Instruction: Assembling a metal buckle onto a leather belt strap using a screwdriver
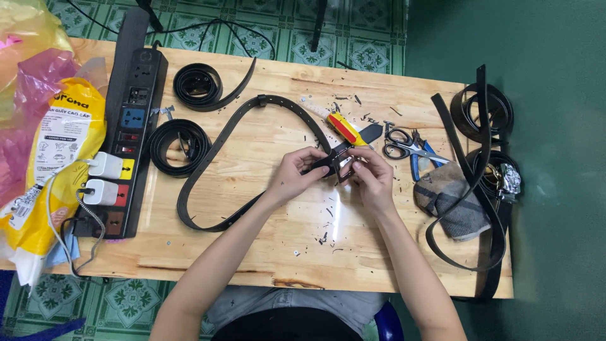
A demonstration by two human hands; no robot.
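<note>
We have our left hand pinched around the end of the long black belt, near the middle of the wooden table, and our right hand grasping the buckle right against that end, fingers closed on it. The two hands almost touch. The rest of the belt loops away to the left and far side, lying flat on the wood. As we judge it, the buckle is at the strap end but not yet plainly fixed; whether it is already fastened is hidden by our fingers. Leather shavings scattered on the table suggest trimming or punching is already done. Just beyond the hands lies a red and yellow utility knife, with scissors to its right. Two coiled belts sit far left beside the power strip, and more belts lie at the right edge
</note>
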